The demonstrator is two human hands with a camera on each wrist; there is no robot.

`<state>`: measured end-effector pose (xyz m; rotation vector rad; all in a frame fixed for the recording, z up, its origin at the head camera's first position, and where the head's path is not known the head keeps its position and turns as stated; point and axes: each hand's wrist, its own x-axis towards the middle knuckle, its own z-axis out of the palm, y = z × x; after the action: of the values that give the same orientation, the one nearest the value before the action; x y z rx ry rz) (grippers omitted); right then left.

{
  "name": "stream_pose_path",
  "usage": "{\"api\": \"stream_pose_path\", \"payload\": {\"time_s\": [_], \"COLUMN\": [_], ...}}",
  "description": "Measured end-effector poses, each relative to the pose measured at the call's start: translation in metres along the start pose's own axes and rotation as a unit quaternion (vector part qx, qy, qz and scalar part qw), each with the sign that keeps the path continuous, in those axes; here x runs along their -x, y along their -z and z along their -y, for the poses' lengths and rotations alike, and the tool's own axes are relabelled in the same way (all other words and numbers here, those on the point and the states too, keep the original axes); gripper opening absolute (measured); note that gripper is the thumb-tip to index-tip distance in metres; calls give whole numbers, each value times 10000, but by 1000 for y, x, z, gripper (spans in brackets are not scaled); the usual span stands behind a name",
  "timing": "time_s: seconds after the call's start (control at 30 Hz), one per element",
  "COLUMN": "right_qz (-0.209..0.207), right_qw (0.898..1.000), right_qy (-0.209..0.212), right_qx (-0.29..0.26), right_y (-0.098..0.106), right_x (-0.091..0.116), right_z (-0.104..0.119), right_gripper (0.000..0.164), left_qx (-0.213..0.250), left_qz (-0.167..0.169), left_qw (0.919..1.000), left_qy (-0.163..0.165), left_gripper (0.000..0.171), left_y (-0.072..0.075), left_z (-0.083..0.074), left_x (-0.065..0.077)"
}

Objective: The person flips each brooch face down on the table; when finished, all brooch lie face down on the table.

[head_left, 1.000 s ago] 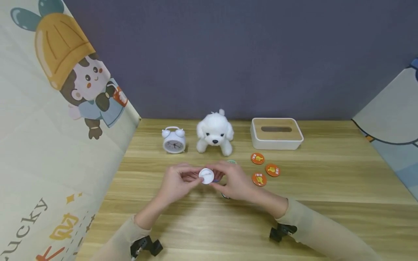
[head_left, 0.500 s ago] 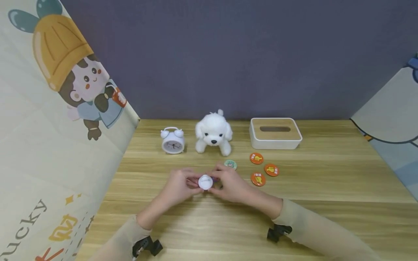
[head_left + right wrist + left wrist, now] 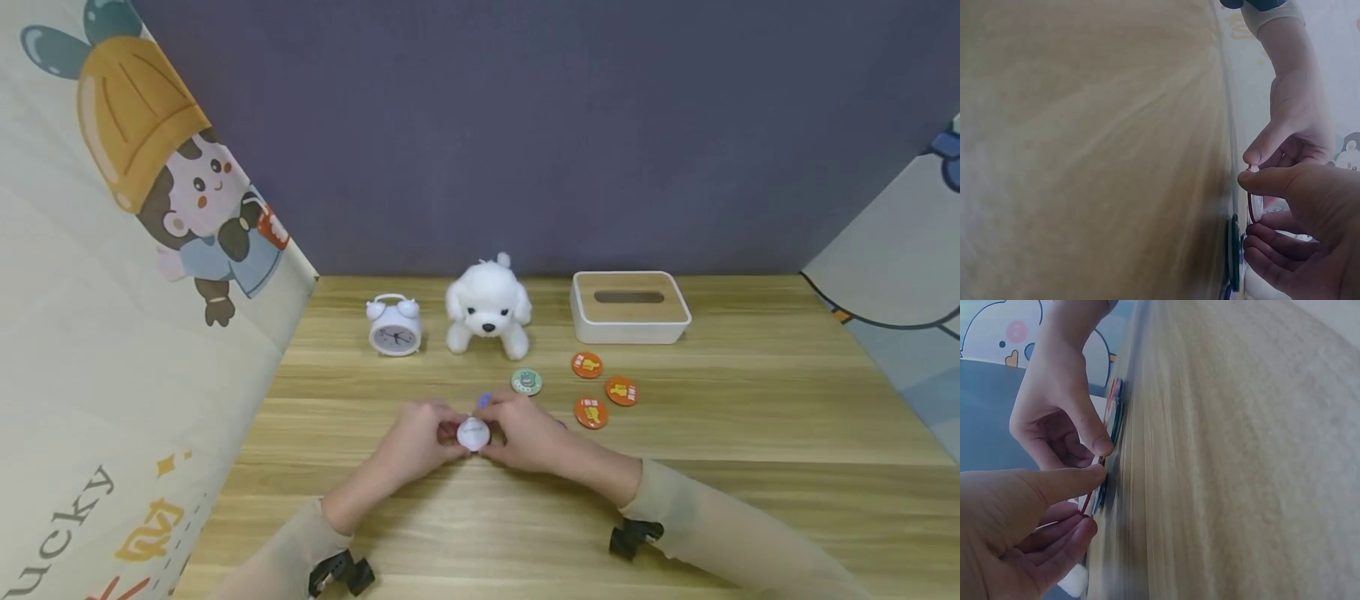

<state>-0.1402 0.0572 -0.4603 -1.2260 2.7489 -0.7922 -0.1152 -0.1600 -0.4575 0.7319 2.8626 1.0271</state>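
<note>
Both hands hold one round pin badge [image 3: 473, 434], its white back turned up in the head view. My left hand [image 3: 420, 435] pinches its left side between thumb and fingers. On the opposite side my right hand [image 3: 528, 433] pinches it the same way. In the right wrist view the badge shows edge-on with a red rim [image 3: 1250, 205], close over the wooden table. Just beyond the right fingers, a blue-purple badge [image 3: 485, 401] is partly covered. A green badge [image 3: 527, 382] lies behind that hand, and a sliver of another purple badge [image 3: 561, 423] peeks past its wrist side.
Three orange thumbs-up badges [image 3: 592, 412] lie to the right on the table [image 3: 480, 533]. Along the back stand a white alarm clock [image 3: 395, 327], a white plush dog [image 3: 489, 308] and a tissue box [image 3: 630, 321] with a wooden lid. A dark partition [image 3: 525, 133] rises behind.
Both hands have brought the badge a little toward the body, still pinching it from both sides. The green badge and part of the blue-purple one have come into sight.
</note>
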Motion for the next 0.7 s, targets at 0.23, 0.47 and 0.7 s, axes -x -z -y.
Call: {"api": "stream_pose_path", "payload": {"time_s": [0.23,0.47,0.7], "right_qz": [-106,127,37], "right_qw": [9993,9986,9985], "right_qy": [247,144,-326], "right_qx": [244,499,438], "right_y": [-1,1,1], "right_x": [2,-6,9], "right_z": [1,6,-1], "right_gripper": [30,36,43], "left_qx": [-175,-73,1], "left_qz": [120,227,491], "left_qw": [9998,9996,9983], "left_qy": [-19,150,306], "left_gripper": [34,33,47], "left_y": [0,7,10], "left_z": [2,7,4], "left_x": [-1,-3,-8]}}
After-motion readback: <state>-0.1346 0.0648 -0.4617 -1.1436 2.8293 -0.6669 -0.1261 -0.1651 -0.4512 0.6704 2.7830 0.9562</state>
